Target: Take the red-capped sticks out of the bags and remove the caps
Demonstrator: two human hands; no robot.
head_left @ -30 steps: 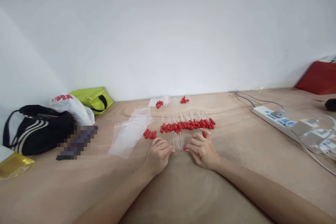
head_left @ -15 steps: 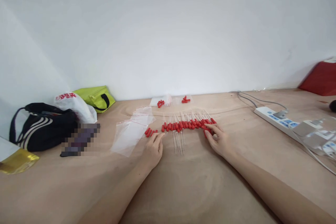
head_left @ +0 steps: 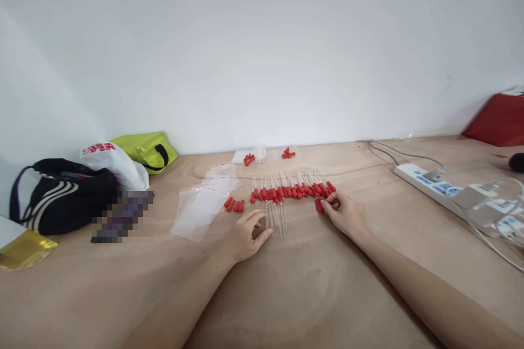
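A row of clear glass droppers with red rubber bulbs [head_left: 292,192] lies across the wooden tabletop [head_left: 286,283]. A few bare glass tubes [head_left: 275,219] lie just in front of the row. My left hand [head_left: 245,235] rests beside those tubes, fingers curled loosely with a gap, holding nothing I can see. My right hand [head_left: 343,211] is at the row's right end, its fingertips pinching a red bulb [head_left: 319,205]. Three loose red bulbs [head_left: 234,205] lie left of the row. Clear zip bags [head_left: 200,208] lie further left.
Two filled small bags [head_left: 266,156] lie by the wall. A black bag [head_left: 61,196], white plastic bag [head_left: 112,166] and green pouch [head_left: 145,150] sit at the left. A white power strip [head_left: 434,186] with plugs and cables runs along the right, near a red box [head_left: 497,120].
My right hand went from the tubes in the middle to the row's right end and closed on a bulb. My left hand reached to the loose bulbs, then came back beside the tubes.
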